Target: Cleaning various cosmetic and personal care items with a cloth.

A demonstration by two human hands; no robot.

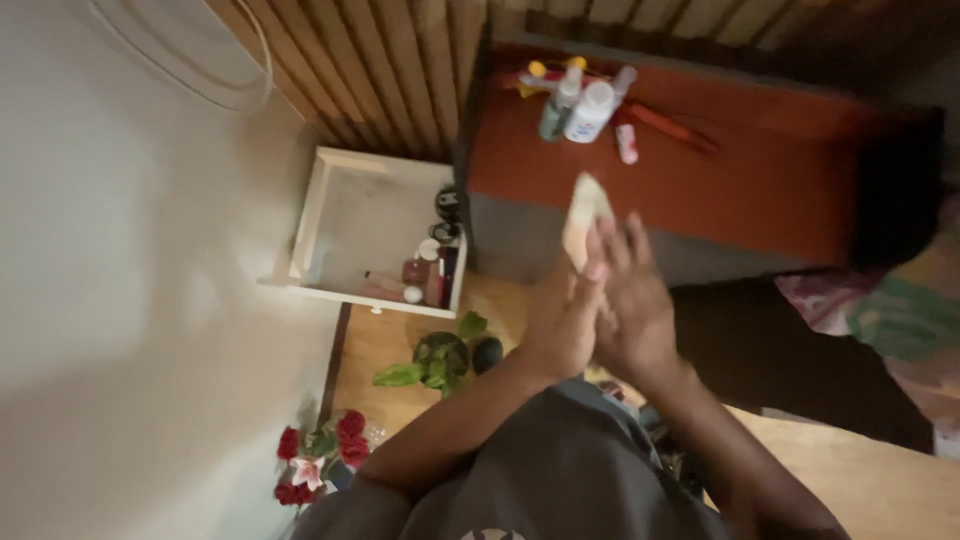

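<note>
Grey shirt fills the bottom edge, both forearms reaching up from it. Left hand and right hand meet in the middle of the view, pressed against each other around a pale flat piece, maybe cloth or paper, too blurred to tell. Left fingers lie together against its lower end; right fingers lie slightly spread, just beside it. The pale piece sticks up above both hands, in front of a red-topped cabinet. On that top, well apart from the hands: a white bottle, a clear bottle, a small red and white tube, a red stick-like item. Left of the cabinet, an open white box with small bottles in its corner. Below it a potted green plant on the wooden floor, and red flowers by the white wall.
</note>
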